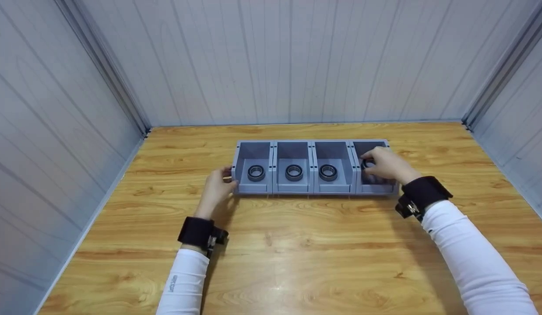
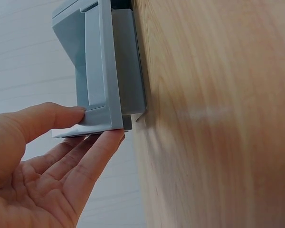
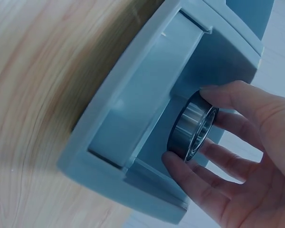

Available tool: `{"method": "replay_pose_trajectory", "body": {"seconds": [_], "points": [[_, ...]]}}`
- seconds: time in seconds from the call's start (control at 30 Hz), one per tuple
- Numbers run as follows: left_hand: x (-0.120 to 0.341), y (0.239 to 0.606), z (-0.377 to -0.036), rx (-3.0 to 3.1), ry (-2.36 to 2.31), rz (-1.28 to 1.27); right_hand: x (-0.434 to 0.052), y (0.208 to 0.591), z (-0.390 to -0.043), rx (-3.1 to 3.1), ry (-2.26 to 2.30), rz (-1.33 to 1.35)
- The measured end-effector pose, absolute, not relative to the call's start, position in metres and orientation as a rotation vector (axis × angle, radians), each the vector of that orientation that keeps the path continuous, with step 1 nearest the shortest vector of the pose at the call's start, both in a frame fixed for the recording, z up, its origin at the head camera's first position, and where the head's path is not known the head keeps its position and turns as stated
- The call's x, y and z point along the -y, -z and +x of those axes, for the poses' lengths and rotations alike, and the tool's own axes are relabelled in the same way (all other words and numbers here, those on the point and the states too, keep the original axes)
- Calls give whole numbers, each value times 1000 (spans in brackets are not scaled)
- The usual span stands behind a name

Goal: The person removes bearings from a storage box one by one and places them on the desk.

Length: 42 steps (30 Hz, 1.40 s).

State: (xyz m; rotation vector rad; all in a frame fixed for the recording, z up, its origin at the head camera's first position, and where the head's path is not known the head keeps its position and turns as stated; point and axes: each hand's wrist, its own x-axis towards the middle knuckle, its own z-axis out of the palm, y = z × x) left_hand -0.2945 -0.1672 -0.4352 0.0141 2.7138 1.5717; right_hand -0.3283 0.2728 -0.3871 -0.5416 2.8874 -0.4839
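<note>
A row of joined grey storage bins (image 1: pixel 293 189) stands on the wooden table. My left hand (image 1: pixel 216 188) grips the outer wall of the leftmost bin; in the left wrist view the thumb (image 2: pixel 69 115) lies inside and the fingers outside. In the rightmost bin, my right hand (image 1: pixel 390 165) pinches a steel ball bearing (image 3: pixel 189 126) between thumb and fingers, tilted on edge within the bin. Whether it touches the bin floor I cannot tell. One bearing lies flat in each other bin: left (image 1: pixel 256 178), second (image 1: pixel 293 178) and third (image 1: pixel 328 178).
The wooden tabletop (image 1: pixel 271 253) extends in front of the bins and to both sides. Behind them rises a pale panel wall (image 1: pixel 271 61), with side walls at left (image 1: pixel 47 144) and right (image 1: pixel 516 127).
</note>
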Motion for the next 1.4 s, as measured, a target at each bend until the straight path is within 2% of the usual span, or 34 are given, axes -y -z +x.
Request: {"method": "replay_pose_trajectory", "body": {"seconds": [1.4], "points": [[169,436,-296,-2701,-1570,12,-272,373,-325,-2914,502,-550]]}}
